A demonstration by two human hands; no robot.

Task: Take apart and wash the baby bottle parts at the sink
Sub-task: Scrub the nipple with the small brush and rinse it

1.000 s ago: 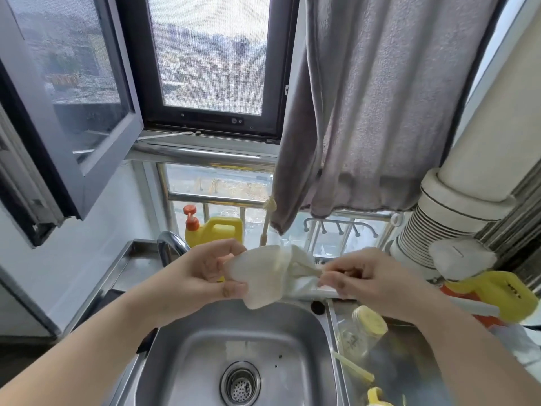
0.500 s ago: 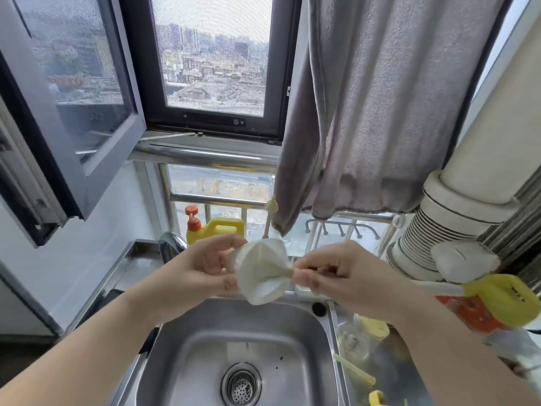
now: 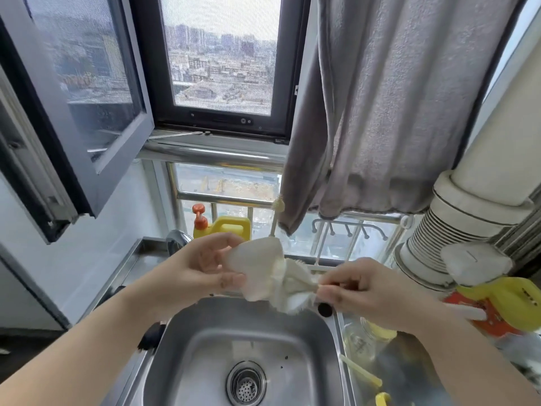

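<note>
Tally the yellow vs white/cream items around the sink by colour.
Yellow: 3 - detergent jug, bottle ring, yellow handle
White/cream: 2 - cloth held between left hand and right hand, straw
Total: 5
A further yellow piece at the bottom edge is cut off, not counted.

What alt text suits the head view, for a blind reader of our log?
Two bare hands, left hand and right hand, hold a crumpled white cloth above a steel sink. A yellow detergent jug stands behind, under an open window.
</note>
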